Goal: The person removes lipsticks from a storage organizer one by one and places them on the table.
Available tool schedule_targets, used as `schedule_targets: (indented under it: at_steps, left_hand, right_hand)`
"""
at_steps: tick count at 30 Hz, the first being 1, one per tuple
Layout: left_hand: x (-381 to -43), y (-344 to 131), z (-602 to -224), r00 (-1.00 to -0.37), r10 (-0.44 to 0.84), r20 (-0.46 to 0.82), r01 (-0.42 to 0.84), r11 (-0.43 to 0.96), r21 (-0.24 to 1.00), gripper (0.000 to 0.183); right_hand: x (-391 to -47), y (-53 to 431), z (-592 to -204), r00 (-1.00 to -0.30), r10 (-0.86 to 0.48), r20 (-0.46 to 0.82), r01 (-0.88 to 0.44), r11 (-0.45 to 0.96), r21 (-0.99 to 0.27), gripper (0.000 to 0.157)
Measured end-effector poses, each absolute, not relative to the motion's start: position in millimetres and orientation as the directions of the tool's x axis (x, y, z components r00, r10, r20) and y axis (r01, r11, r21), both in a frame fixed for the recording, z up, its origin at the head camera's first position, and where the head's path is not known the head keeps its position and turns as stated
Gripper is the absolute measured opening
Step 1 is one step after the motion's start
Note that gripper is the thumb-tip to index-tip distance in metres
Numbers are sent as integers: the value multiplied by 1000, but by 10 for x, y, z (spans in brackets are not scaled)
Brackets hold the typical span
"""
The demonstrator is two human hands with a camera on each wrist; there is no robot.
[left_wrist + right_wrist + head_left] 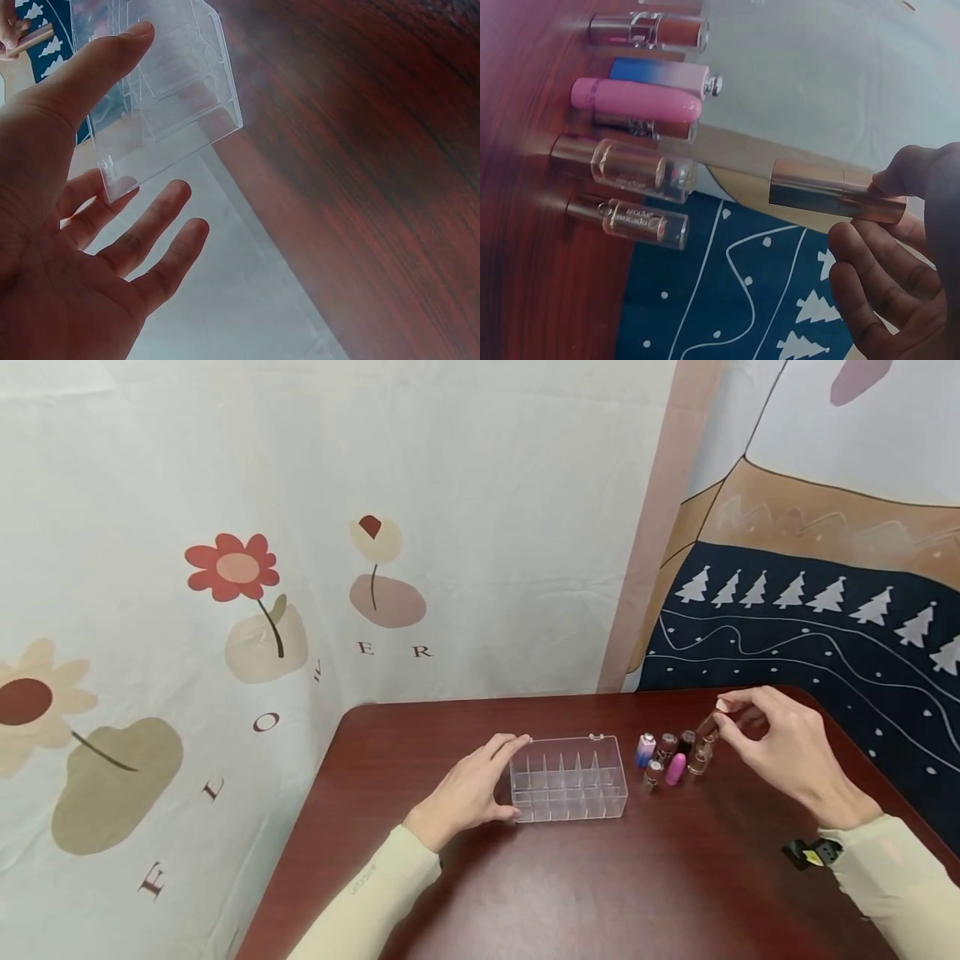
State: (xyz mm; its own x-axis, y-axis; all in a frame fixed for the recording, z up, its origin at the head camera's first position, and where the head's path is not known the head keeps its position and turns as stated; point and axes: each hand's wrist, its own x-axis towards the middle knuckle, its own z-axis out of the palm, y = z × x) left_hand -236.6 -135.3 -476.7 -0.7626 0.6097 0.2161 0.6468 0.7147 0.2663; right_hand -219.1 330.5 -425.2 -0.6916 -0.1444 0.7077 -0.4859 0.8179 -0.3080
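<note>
My left hand holds the left end of a clear divided plastic box, thumb at the front and fingers at the back edge. In the left wrist view, the thumb lies along the box's side wall. My right hand pinches a shiny copper-coloured lipstick tube by one end, raised off the table. Near it stand several lip products: a pink bullet-shaped tube, a blue-to-lilac tube and clear-capped lipsticks.
The dark red wooden table has rounded corners. Behind it hangs a pale flower-print cloth. A navy cloth with white trees borders the right side.
</note>
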Motion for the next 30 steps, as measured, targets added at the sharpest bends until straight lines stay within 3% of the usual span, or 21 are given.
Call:
schedule_targets:
  at_steps: [30]
  left_hand:
    - [-2357, -1349, -4769, -759, 611, 226, 651, 712, 263, 120]
  right_hand:
    - [-2229, 3664, -4605, -760, -88, 644, -426, 816, -391, 33]
